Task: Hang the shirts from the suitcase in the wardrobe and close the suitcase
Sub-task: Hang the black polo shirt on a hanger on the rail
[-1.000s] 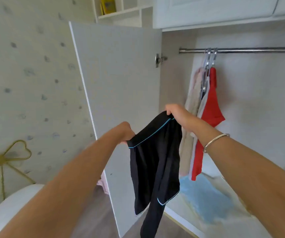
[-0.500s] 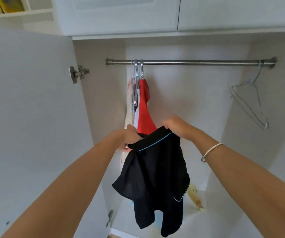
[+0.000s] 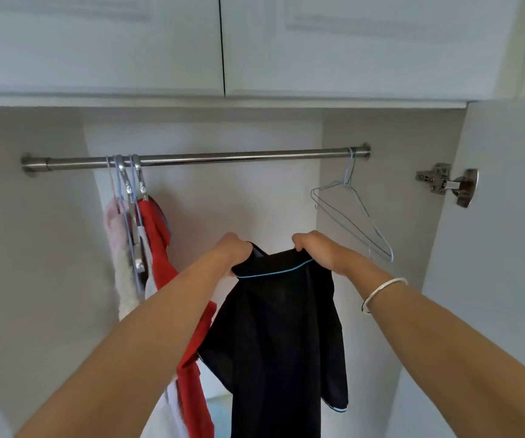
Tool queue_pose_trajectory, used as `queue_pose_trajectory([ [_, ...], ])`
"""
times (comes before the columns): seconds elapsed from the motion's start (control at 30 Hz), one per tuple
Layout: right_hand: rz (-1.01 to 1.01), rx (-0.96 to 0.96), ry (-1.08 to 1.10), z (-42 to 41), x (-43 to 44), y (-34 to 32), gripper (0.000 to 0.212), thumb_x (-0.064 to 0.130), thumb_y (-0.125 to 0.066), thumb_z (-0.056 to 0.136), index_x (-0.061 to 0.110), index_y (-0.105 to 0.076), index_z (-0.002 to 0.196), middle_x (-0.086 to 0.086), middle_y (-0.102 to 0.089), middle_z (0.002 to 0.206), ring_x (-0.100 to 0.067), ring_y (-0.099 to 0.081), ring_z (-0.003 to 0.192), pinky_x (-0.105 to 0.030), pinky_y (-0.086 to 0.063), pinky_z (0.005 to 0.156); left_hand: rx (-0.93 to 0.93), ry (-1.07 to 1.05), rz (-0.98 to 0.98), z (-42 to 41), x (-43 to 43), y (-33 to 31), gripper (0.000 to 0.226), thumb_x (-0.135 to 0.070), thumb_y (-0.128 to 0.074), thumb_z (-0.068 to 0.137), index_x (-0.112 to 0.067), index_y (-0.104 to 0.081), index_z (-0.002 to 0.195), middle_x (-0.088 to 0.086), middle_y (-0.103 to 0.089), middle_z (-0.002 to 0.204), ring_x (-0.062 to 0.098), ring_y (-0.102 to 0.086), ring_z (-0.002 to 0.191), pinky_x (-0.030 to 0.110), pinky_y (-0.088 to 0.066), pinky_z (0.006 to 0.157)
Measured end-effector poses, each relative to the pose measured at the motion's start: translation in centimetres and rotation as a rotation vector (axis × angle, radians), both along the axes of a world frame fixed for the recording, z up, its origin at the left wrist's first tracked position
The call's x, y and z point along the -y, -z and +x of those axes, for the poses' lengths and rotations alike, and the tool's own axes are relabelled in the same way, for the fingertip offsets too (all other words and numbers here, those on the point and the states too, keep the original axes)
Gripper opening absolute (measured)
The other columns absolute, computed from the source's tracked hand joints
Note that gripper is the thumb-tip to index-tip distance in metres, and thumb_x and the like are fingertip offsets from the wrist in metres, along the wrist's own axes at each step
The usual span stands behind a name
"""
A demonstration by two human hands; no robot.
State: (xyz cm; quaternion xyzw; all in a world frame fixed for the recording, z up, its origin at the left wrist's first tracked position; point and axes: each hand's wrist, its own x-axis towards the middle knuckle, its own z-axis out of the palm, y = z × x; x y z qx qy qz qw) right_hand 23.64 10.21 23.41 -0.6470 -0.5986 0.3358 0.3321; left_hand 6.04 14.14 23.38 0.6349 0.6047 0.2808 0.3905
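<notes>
A black shirt (image 3: 280, 343) with light blue piping hangs in front of the open wardrobe. My left hand (image 3: 234, 249) grips its collar on the left and my right hand (image 3: 321, 248) grips the collar on the right. Behind them runs a metal rail (image 3: 223, 158). At its right end an empty wire hanger (image 3: 349, 213) dangles, just right of my right hand. At the rail's left end hang a red shirt (image 3: 160, 248) and a pale pink garment (image 3: 117, 241) on hangers. The suitcase is out of view.
Closed white upper cabinet doors (image 3: 217, 42) sit above the rail. The open right wardrobe door (image 3: 507, 248) with its hinge (image 3: 447, 184) stands at the right. The wardrobe's left wall (image 3: 33, 248) is close to the hung clothes.
The view has swung right, from the left door to the wardrobe's middle and right door. Both hands kept hold of the black shirt and raised it toward the rail.
</notes>
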Motion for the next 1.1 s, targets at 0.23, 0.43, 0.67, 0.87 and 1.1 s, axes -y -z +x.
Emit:
queue_pose_trajectory([
  [0.23,-0.172,0.293,0.024,3.0,-1.2,0.0,0.025,0.03,-0.057,0.085,0.008,-0.062,0.074,-0.004,-0.058,0.073,-0.018,-0.053,0.067,-0.026,-0.039,0.064,0.25,0.053,-0.176,3.5,-3.8,-0.1,0.02,-0.005,-0.045,0.093,-0.003,-0.057,0.077,0.012,-0.056,0.075,0.022,-0.055,0.061,0.024,-0.049,0.046],
  [0.43,0.336,0.246,0.573,8.4,-3.8,-0.1,0.018,0.019,-0.059,0.085,0.011,-0.064,0.1,-0.008,-0.065,0.103,-0.022,-0.058,0.084,-0.025,-0.041,0.07,0.259,0.227,-0.202,7.5,-5.0,-1.1,0.038,-0.023,-0.054,0.09,0.002,-0.058,0.118,0.019,-0.063,0.11,0.031,-0.062,0.091,0.043,-0.053,0.089],
  [0.67,0.117,0.458,0.701,13.5,-4.9,1.9,0.045,0.019,-0.065,0.083,0.007,-0.047,0.122,-0.017,-0.045,0.126,-0.036,-0.049,0.117,-0.04,-0.045,0.093,0.179,0.299,-0.192,9.5,-5.9,-1.6,0.036,-0.039,-0.032,0.102,-0.016,-0.045,0.127,0.015,-0.055,0.123,0.034,-0.057,0.113,0.045,-0.049,0.092],
  [0.87,0.166,0.563,0.765,14.7,-4.9,3.8,0.035,0.005,-0.056,0.085,0.005,-0.046,0.119,-0.017,-0.052,0.122,-0.036,-0.055,0.11,-0.039,-0.048,0.083,0.116,0.218,0.008,10.2,-7.4,-1.0,0.04,-0.033,-0.039,0.101,-0.005,-0.055,0.125,0.011,-0.058,0.11,0.026,-0.056,0.1,0.031,-0.045,0.087],
  [1.1,0.193,0.567,0.715,14.7,-5.3,3.2,0.029,0.022,-0.058,0.088,0.009,-0.051,0.112,-0.012,-0.058,0.112,-0.034,-0.061,0.099,-0.031,-0.041,0.071,0.029,0.23,-0.015,10.5,-8.1,-0.1,0.039,-0.028,-0.043,0.1,0.0,-0.057,0.122,0.016,-0.061,0.115,0.026,-0.057,0.096,0.032,-0.046,0.086],
])
